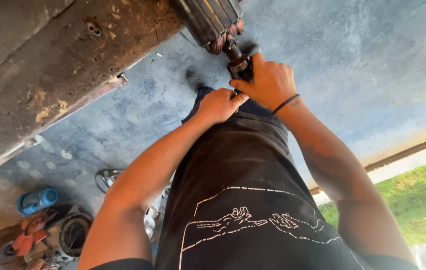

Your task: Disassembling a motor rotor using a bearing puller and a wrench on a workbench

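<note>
Head view: the right hand point(269, 80) has its fingers wrapped around the shaft end point(239, 64) of a motor armature point(212, 20), which is cut off by the top edge. The left hand point(219, 104) lies just beside it, fingers curled under and hidden, thumb touching the right hand. Parts on the floor point(138, 105) at lower left, including a blue cylinder point(36, 200), are hard to identify.

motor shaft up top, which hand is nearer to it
Right. The right hand is wrapped around the motor shaft, while the left hand sits just below it, fingertips touching the right hand.
</note>
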